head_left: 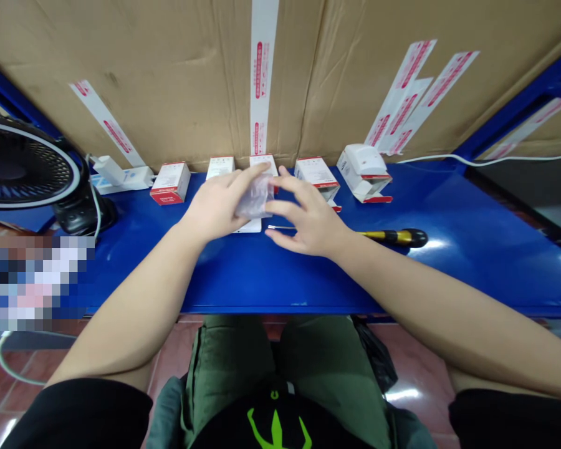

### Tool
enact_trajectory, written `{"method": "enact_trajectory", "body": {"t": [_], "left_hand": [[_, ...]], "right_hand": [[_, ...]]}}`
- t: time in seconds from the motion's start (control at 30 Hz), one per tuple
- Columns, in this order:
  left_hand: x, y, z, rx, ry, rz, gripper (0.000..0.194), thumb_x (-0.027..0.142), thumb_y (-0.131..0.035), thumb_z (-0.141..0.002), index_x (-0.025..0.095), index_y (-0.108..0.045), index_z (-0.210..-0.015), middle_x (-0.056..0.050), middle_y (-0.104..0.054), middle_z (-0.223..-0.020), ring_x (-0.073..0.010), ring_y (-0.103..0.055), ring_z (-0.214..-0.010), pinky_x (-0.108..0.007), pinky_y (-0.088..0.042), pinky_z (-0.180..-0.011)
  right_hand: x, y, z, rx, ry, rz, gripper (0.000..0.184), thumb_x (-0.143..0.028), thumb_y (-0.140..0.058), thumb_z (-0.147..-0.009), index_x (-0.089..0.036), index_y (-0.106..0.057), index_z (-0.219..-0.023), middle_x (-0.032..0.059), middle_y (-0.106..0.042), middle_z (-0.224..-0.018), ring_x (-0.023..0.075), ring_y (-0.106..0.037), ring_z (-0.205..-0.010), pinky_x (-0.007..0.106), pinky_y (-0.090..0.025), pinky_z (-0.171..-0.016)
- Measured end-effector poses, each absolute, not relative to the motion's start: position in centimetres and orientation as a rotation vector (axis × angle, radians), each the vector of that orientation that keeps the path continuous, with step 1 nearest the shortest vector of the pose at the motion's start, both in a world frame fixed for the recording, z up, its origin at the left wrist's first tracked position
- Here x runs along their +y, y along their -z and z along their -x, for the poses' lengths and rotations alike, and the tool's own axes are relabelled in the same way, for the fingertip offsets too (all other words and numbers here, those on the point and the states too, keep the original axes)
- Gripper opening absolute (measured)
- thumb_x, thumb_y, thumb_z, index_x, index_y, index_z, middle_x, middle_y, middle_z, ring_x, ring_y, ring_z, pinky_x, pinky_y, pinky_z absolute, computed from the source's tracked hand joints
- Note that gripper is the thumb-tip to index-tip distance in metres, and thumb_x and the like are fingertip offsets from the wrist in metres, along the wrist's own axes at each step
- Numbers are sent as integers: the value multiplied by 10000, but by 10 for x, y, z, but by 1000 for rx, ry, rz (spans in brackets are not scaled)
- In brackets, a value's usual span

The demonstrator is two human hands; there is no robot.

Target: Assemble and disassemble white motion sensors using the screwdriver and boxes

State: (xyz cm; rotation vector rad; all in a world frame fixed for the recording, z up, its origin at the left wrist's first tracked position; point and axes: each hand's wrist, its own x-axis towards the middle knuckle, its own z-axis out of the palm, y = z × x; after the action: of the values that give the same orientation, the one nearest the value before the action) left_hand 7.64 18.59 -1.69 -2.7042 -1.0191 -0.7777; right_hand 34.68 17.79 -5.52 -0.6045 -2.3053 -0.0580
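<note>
One clear plastic wrapper (257, 198), located above blue table (280, 277), gripped by left hand (212, 207); at its three o'clock, right hand (315, 218), loosely spread, hold there undeterminable. Judged mid-operation: wrapper in hand, not yet set down; two boxes (315, 171) apparently open. Counted outward: one white item (250, 227) at six o'clock; one screwdriver (388, 236) between three and four; five boxes from nine-thirty round to two-thirty.

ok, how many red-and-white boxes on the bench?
5, in a row: far-left box; second box and middle box, both partly behind the left hand; fourth box; far-right box. Others may be hidden.
</note>
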Motion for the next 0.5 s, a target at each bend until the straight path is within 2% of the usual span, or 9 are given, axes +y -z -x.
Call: {"method": "enact_trajectory", "body": {"t": [0.07,0.13,0.23,0.33,0.43,0.5], "left_hand": [[193,16,-66,-1055,873,2640,921,330,-793,-933,230,-378,-1749,-178,-667,-1623,-374,-734,-1368,-471,-636,-1120],[200,16,-56,-1078,954,2596,970,456,-838,-928,226,-367,-1744,-193,-601,-1696,-396,-692,-1438,-489,-614,-1161],[209,20,-45,-1091,1032,2553,1017,575,-864,-910,212,-379,-1726,-218,-571,-1712,-433,-628,-1519,-526,-577,-1208],[215,27,-39,-1111,1087,2495,983,580,-861,-911,214,-405,-1702,-223,-602,-1676,-434,-623,-1522,-539,-561,-1221],[220,32,-37,-1156,1124,2423,887,516,-834,-931,216,-440,-1667,-217,-635,-1639,-416,-653,-1484,-531,-573,-1202],[222,34,-36,-1182,1136,2408,838,460,-817,-938,206,-455,-1650,-218,-646,-1618,-404,-667,-1464,-521,-577,-1196]], "right_hand": [[181,54,-345,-2206,-40,678,434,-376,-733,-1008,-258,-684,-1422,187,-699,-1504,406,-671,-1414,684,-557,-1196],[185,52,-340,-2267,-155,720,481,-425,-754,-988,-200,-666,-1404,196,-749,-1384,386,-721,-1288,629,-610,-1114],[189,49,-320,-2514,-234,720,604,-478,-817,-948,-166,-671,-1445,211,-742,-1444,400,-679,-1372,631,-564,-1182],[188,46,-291,-2648,-223,790,603,-433,-814,-969,-151,-667,-1481,228,-716,-1505,416,-611,-1458,657,-495,-1256],[179,40,-271,-2731,-213,930,512,-286,-755,-983,-89,-677,-1449,259,-724,-1422,422,-665,-1327,652,-541,-1178],[168,32,-272,-2804,-213,881,607,-215,-790,-919,-58,-655,-1489,262,-712,-1397,412,-688,-1253,618,-574,-1113]]}}
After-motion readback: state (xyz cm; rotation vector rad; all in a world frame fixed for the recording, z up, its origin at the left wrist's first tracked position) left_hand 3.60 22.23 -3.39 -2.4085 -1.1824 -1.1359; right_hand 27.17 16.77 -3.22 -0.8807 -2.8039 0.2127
